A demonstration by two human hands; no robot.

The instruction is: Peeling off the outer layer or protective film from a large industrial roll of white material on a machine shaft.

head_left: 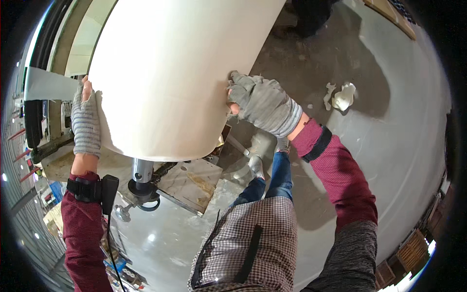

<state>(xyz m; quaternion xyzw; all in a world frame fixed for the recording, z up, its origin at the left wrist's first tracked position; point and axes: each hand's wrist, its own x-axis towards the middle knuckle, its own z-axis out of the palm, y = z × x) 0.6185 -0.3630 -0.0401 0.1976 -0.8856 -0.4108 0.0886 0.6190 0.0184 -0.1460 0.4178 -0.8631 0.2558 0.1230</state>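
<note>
A large roll of white sheet material [165,82] fills the upper left, its rounded near end toward me. A metal shaft [142,170] comes out below that end. My left hand [86,121], in a grey striped glove with bare fingertips, lies along the roll's left side with its fingers stretched upward. On the right edge of the roll, my right hand [265,104] has its gloved fingers curled in, the thumb against the white surface. Whatever lies between those fingers is hidden.
White scraps [343,97] lie on the grey floor to the right. A stained board [189,182] sits under the roll's near end, beside a dark clamp with a ring [143,194]. Machine frame bars [61,53] stand at left. A wooden board [391,17] is at the far right.
</note>
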